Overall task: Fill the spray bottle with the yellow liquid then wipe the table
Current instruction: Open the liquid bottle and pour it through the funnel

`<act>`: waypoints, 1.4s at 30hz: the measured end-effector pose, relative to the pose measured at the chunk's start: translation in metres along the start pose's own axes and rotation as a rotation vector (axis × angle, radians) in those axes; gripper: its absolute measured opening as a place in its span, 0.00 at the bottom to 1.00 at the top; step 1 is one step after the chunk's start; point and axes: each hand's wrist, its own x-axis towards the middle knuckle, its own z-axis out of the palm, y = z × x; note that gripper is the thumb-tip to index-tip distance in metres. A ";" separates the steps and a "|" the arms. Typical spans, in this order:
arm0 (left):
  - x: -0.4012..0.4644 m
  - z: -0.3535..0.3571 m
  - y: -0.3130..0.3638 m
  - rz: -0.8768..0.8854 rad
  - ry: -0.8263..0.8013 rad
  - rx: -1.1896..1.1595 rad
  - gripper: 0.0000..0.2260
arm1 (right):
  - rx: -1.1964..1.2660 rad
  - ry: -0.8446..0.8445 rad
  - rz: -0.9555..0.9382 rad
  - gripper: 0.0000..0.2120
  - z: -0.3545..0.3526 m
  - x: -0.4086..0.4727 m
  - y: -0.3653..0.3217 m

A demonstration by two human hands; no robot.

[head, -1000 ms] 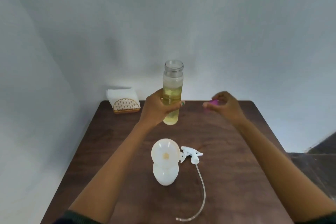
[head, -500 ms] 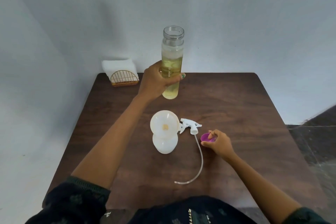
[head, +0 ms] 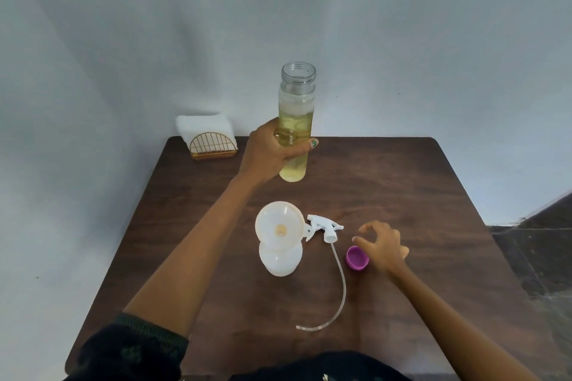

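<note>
Left hand (head: 269, 155) grips the upright bottle (head: 295, 124), mouth up; right hand (head: 382, 246) spread, empty.

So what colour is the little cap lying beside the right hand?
Purple, the cap in the head view.

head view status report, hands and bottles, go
Left hand gripping uncapped yellow-liquid bottle, upright. Right hand open beside purple cap on table. Funnel seated in spray bottle; pour path clear.
</note>
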 end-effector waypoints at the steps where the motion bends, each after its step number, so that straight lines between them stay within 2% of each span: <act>1: 0.000 0.000 0.000 0.001 -0.002 -0.003 0.17 | 0.070 0.000 -0.020 0.09 -0.006 0.004 -0.012; 4: 0.000 0.001 0.002 0.012 0.001 0.003 0.17 | 0.385 -0.065 -0.147 0.17 -0.031 0.018 -0.065; 7: 0.001 0.002 0.004 0.023 -0.002 0.001 0.16 | 0.625 -0.202 -0.285 0.27 -0.060 0.024 -0.128; 10: 0.000 0.002 0.007 0.039 0.001 0.007 0.15 | 0.700 -0.322 -0.413 0.35 -0.079 0.028 -0.179; 14: -0.003 0.002 0.013 0.051 -0.008 -0.033 0.14 | 0.712 -0.343 -0.504 0.41 -0.087 0.031 -0.225; 18: -0.003 0.001 0.017 0.066 -0.013 -0.020 0.14 | 0.673 -0.372 -0.669 0.29 -0.087 0.031 -0.247; 24: 0.000 0.000 0.014 0.076 -0.036 -0.094 0.13 | 0.737 -0.406 -0.564 0.27 -0.077 0.035 -0.249; 28: 0.000 -0.001 0.015 0.042 -0.112 -0.106 0.14 | 0.682 -0.340 -0.574 0.19 -0.080 0.030 -0.251; 30: -0.002 -0.003 0.012 -0.009 -0.215 -0.119 0.19 | 0.669 -0.323 -0.569 0.16 -0.079 0.028 -0.250; 33: -0.010 -0.006 -0.004 -0.080 -0.353 -0.074 0.37 | 0.616 -0.304 -0.574 0.13 -0.079 0.028 -0.245; 34: -0.015 -0.008 -0.012 -0.101 -0.365 -0.047 0.40 | 0.582 -0.304 -0.586 0.12 -0.079 0.027 -0.242; 35: -0.021 -0.010 -0.020 -0.130 -0.362 -0.041 0.40 | 0.549 -0.308 -0.598 0.11 -0.080 0.027 -0.239; 39: -0.048 -0.021 -0.047 -0.234 -0.345 -0.066 0.20 | 0.389 -0.339 -0.641 0.08 -0.077 0.026 -0.216; 42: -0.072 -0.023 -0.066 -0.275 -0.269 -0.105 0.12 | 0.265 -0.348 -0.648 0.11 -0.071 0.027 -0.196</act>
